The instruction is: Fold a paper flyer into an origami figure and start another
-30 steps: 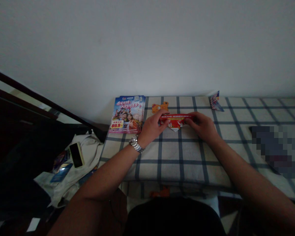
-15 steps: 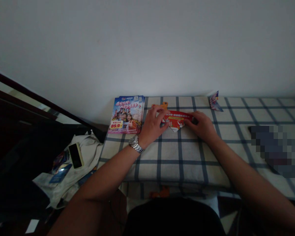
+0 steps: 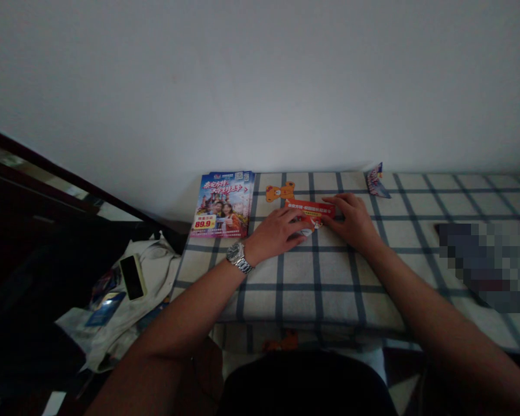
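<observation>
A red folded flyer (image 3: pixel 309 207) with white lettering on its top band lies on the checked tablecloth in front of me, its lower part pointing towards me. My left hand (image 3: pixel 274 236), with a metal watch (image 3: pixel 238 256) on the wrist, has its fingers closed over the flyer's lower left part and hides some of it. At the flyer's right end, my right hand (image 3: pixel 353 222) pinches the paper between thumb and fingers.
Left of my hands lies a stack of blue and pink flyers (image 3: pixel 221 205). A folded paper piece (image 3: pixel 377 182) stands near the wall. The tablecloth (image 3: pixel 299 289) has a bear print (image 3: pixel 280 191). A phone (image 3: pixel 132 277) rests on a pale bag (image 3: pixel 158 260). A blurred dark object (image 3: pixel 476 260) lies right.
My left hand has moved down from the flyer's top left corner to its lower left part, uncovering the bear print. My right hand keeps its hold, and the flyer's lower tip is now partly covered.
</observation>
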A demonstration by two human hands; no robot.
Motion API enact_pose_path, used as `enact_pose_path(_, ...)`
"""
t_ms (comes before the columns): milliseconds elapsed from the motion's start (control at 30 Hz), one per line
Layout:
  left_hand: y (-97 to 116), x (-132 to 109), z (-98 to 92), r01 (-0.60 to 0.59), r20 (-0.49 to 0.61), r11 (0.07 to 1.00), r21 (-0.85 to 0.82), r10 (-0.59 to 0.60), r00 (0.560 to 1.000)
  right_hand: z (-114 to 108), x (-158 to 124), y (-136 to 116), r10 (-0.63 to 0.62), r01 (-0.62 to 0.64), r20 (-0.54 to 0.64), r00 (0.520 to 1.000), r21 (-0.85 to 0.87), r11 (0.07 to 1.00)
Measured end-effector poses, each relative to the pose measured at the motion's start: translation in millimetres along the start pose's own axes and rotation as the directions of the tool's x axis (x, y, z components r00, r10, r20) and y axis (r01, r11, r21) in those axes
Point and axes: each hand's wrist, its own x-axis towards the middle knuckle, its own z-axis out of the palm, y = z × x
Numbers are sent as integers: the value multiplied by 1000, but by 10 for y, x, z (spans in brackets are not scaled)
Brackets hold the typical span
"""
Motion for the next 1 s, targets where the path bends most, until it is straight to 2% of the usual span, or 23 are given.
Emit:
enact_pose_path(300, 8, -6, -7, 9, 3, 1000, -2, -9, 1000, -12, 15, -44, -159, 159, 85, 984, 8, 987)
enact_pose_path(667, -15, 2, -42, 49, -39, 998, 32, -48, 998, -42, 21, -112, -174, 171, 95, 980, 46, 984)
enact_pose_path(1000, -8, -23, -41, 203, -125, 976, 78, -192, 973, -56, 5, -145, -217, 201, 142, 966, 120, 972)
